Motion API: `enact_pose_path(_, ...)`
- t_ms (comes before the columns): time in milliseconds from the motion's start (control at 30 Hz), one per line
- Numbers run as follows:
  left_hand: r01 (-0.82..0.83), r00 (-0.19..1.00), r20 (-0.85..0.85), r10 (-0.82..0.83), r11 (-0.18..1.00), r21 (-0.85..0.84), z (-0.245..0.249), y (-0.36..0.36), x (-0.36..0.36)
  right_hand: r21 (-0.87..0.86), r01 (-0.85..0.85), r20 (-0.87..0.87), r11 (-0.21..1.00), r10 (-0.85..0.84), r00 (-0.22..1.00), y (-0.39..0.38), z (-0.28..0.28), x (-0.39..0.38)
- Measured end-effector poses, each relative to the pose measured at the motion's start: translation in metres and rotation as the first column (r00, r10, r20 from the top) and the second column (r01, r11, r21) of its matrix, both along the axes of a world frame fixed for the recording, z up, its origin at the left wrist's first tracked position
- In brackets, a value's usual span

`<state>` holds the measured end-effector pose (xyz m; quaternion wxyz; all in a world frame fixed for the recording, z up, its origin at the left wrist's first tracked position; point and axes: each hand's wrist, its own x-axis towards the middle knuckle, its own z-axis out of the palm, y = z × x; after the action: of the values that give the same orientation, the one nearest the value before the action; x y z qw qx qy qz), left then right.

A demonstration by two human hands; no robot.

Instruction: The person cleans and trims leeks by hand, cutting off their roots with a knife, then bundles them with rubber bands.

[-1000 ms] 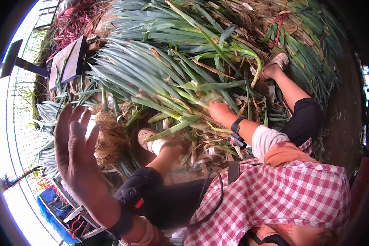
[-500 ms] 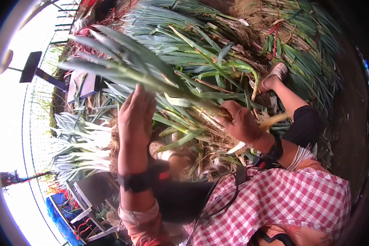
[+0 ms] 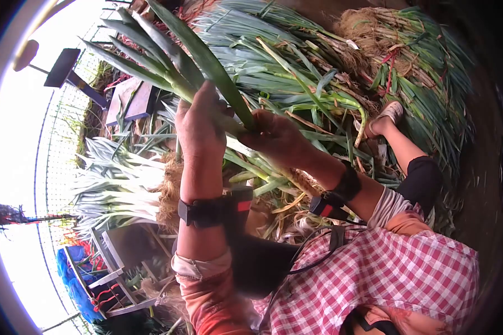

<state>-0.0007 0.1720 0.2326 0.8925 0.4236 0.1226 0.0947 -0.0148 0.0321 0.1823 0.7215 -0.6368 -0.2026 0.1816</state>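
My left hand (image 3: 200, 124) is closed round the stalk of a large scallion (image 3: 176, 84), whose green leaves fan out up and to the left. Beside it, my right hand (image 3: 276, 137) pinches the lower end of one long outer leaf (image 3: 221, 72), which stands apart from the other leaves. The stalk's lower part runs behind my fingers and is partly hidden. Under my hands lie loose scallions (image 3: 262, 167) with dry, yellowed leaves.
A large heap of untrimmed scallions (image 3: 251, 56) lies ahead, with bundles tied in red string (image 3: 390, 58) farther right. Cleaned white-stemmed scallions (image 3: 123, 190) are stacked at left. Nearby are a metal-framed stool (image 3: 114, 245), a scale (image 3: 131, 100) and my shoe (image 3: 393, 111).
My right hand has moved up and left from the root end to the leaf base. My left hand has closed round the stalk, and one leaf is now pulled away from the rest.
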Motion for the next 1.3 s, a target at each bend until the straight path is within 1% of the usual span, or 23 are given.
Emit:
enact_pose_path(133, -0.074, 0.997, -0.02, 0.075, 0.997, 0.035, 0.004, 0.006, 0.0, -0.019, 0.069, 0.063, 0.997, -0.068, 0.996, 0.009, 0.018, -0.007)
enact_pose_path(200, -0.078, 0.997, 0.01, 0.077, 0.997, 0.018, 0.0, 0.014, 0.003, -0.482, 0.201, 0.323, 0.853, -0.04, 0.945, 0.005, 0.037, -0.015)
enact_pose_path(233, -0.161, 0.986, 0.063, 0.157, 0.985, 0.059, 0.0, 0.024, 0.004, -0.482, 0.2, 0.326, 0.853, -0.037, 0.945, 0.0, 0.027, -0.019)
enact_pose_path(300, -0.259, 0.956, 0.163, 0.246, 0.964, 0.061, 0.002, 0.047, 0.002, -0.334, 0.246, 0.665, 0.91, 0.043, 0.746, -0.029, -0.012, -0.032)
enact_pose_path(333, -0.315, 0.941, 0.153, 0.302, 0.947, 0.066, 0.012, 0.05, -0.004, -0.401, 0.277, 0.654, 0.874, 0.061, 0.754, -0.05, -0.024, -0.043)
enact_pose_path(400, -0.414, 0.899, 0.184, 0.397, 0.908, 0.064, 0.025, 0.056, -0.015, -0.644, 0.246, 0.365, 0.725, 0.008, 0.931, -0.106, -0.061, -0.066)
enact_pose_path(433, -0.402, 0.899, 0.202, 0.389, 0.915, 0.024, 0.025, 0.065, -0.016, -0.896, 0.019, 0.047, 0.443, 0.051, 0.998, -0.153, -0.11, -0.063)
enact_pose_path(467, -0.394, 0.89, 0.262, 0.373, 0.919, 0.032, 0.027, 0.068, -0.019, -0.954, -0.016, -0.002, 0.3, 0.048, 0.999, -0.189, -0.133, -0.065)
enact_pose_path(500, -0.385, 0.892, 0.276, 0.359, 0.922, 0.042, 0.026, 0.071, -0.021, -0.999, -0.004, -0.001, 0.034, 0.094, 0.996, -0.217, -0.149, -0.064)
enact_pose_path(533, -0.37, 0.895, 0.29, 0.34, 0.927, 0.055, 0.026, 0.071, -0.022, -0.89, 0.456, 0.43, -0.033, 0.274, 0.86, -0.216, -0.143, -0.072)
enact_pose_path(600, -0.339, 0.899, 0.317, 0.302, 0.938, 0.068, 0.025, 0.062, -0.024, -0.662, 0.64, 0.725, 0.39, 0.116, 0.679, -0.17, -0.086, -0.041)
enact_pose_path(667, -0.311, 0.894, 0.361, 0.264, 0.947, 0.076, 0.028, 0.054, -0.021, -0.498, 0.499, 0.741, 0.71, 0.05, 0.669, -0.113, -0.042, -0.017)
enact_pose_path(700, -0.305, 0.9, 0.339, 0.274, 0.951, 0.042, 0.029, 0.051, -0.02, -0.441, 0.319, 0.576, 0.839, -0.008, 0.817, -0.084, -0.012, -0.021)
enact_pose_path(733, -0.302, 0.906, 0.314, 0.285, 0.953, 0.007, 0.03, 0.048, -0.019, -0.365, 0.247, 0.525, 0.898, -0.021, 0.851, -0.058, -0.003, -0.021)
enact_pose_path(767, -0.323, 0.899, 0.306, 0.313, 0.946, -0.021, 0.033, 0.044, -0.019, -0.358, 0.168, 0.474, 0.919, 0.024, 0.88, -0.036, 0.009, -0.023)
enact_pose_path(800, -0.323, 0.9, 0.305, 0.312, 0.946, -0.015, 0.035, 0.041, -0.017, -0.266, 0.175, 0.418, 0.948, -0.05, 0.907, -0.015, 0.012, -0.024)
enact_pose_path(833, -0.343, 0.897, 0.276, 0.345, 0.938, -0.057, 0.036, 0.039, -0.016, -0.394, -0.027, 0.134, 0.919, 0.087, 0.987, -0.007, 0.025, -0.021)
enact_pose_path(867, -0.364, 0.893, 0.245, 0.377, 0.926, -0.098, 0.037, 0.04, -0.015, -0.413, 0.14, 0.361, 0.9, 0.02, 0.932, 0.004, 0.025, -0.023)
enact_pose_path(933, -0.319, 0.923, 0.194, 0.333, 0.943, -0.101, 0.031, 0.046, -0.011, -0.379, 0.444, 0.737, 0.812, -0.026, 0.676, 0.009, 0.017, -0.021)
enact_pose_path(1000, -0.398, 0.914, -0.094, 0.395, 0.917, -0.022, 0.023, 0.046, -0.008, -0.376, 0.481, 0.773, 0.792, -0.018, 0.634, 0.009, 0.014, -0.018)
enact_pose_path(1167, -0.456, 0.889, -0.002, 0.457, 0.887, -0.071, 0.007, 0.053, -0.009, -0.365, 0.49, 0.785, 0.792, -0.022, 0.619, 0.013, 0.013, -0.02)
enact_pose_path(1267, -0.504, 0.863, 0.04, 0.504, 0.864, -0.002, 0.022, 0.042, -0.014, -0.337, 0.415, 0.701, 0.845, -0.069, 0.71, 0.015, 0.01, -0.016)
enact_pose_path(1300, -0.504, 0.863, 0.04, 0.504, 0.863, -0.002, 0.026, 0.04, -0.015, -0.358, 0.313, 0.56, 0.88, -0.065, 0.826, 0.014, 0.012, -0.015)
